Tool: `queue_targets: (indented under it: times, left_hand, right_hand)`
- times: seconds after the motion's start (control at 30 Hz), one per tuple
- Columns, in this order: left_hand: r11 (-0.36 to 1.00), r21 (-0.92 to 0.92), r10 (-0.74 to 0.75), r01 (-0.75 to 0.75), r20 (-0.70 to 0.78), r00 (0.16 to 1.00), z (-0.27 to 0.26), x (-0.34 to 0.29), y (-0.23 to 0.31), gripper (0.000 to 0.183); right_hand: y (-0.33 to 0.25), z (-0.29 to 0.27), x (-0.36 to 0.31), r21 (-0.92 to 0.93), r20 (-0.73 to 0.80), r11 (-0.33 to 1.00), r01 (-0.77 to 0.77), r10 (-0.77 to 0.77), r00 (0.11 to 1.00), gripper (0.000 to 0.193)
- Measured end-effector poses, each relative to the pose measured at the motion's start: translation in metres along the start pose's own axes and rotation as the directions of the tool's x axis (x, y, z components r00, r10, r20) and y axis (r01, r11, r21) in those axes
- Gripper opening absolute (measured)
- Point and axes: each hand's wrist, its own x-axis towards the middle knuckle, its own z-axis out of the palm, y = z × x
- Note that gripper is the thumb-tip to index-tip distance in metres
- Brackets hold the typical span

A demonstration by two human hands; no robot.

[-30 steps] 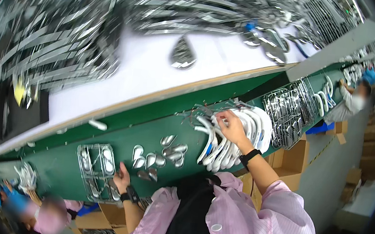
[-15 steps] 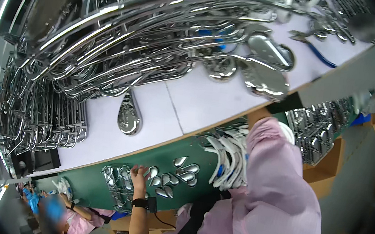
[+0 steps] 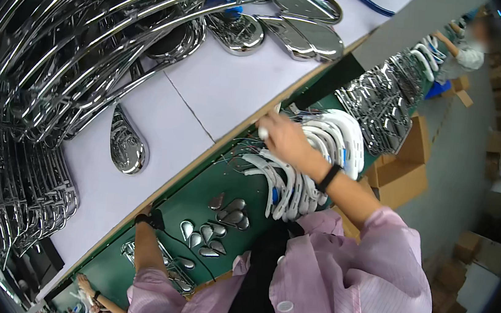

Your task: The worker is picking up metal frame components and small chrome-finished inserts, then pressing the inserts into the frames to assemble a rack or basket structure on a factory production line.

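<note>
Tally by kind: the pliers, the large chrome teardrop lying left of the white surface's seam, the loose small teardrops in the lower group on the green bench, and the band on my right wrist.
Blue-handled pliers: 1
Large chrome teardrop: 1
Small teardrops, lower group: 6
Black wristband: 1
Total: 9

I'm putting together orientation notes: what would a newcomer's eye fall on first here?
Probably the heap of bent chrome rods crowding the upper left of the white tabletop. Just below it, a single chrome teardrop-shaped piece stands out against the white. Then come the bunched white curved pieces on the green bench, right of centre, beside the person's right hand.
</note>
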Motion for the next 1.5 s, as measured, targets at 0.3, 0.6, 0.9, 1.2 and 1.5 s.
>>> queue_targets:
  times: [0.3, 0.6, 0.9, 1.2, 1.5]
  left_hand:
    - [0.950, -0.307, 0.006, -0.053, -0.155, 0.988, 0.058, -0.112, 0.122, 0.025]
    - [0.904, -0.150, 0.421, -0.401, 0.478, 0.771, 0.192, -0.422, 0.279, 0.050]
    - [0.893, -0.369, 0.405, -0.259, 0.403, 0.821, 0.277, -0.501, 0.310, 0.062]
    - [0.842, -0.526, 0.388, -0.119, 0.437, 0.812, 0.203, -0.480, 0.350, 0.033]
    - [0.558, 0.184, 0.573, -0.809, 0.620, 0.536, 0.228, -0.517, 0.367, 0.059]
  right_hand:
    - [-0.044, -0.073, -0.173, -0.280, 0.117, 0.960, -0.017, 0.052, 0.992, 0.040]
    - [0.038, -0.071, -0.217, -0.266, 0.122, 0.960, 0.083, -0.052, 0.991, 0.043]
    - [0.047, -0.104, -0.218, 0.022, -0.041, 1.000, -0.023, 0.023, 0.999, 0.052]
    - [0.093, -0.140, -0.245, 0.177, -0.223, 0.961, -0.210, 0.247, 0.943, 0.040]
    - [0.250, -0.173, -0.236, -0.068, -0.429, 0.864, -0.498, 0.426, 0.797, 0.046]
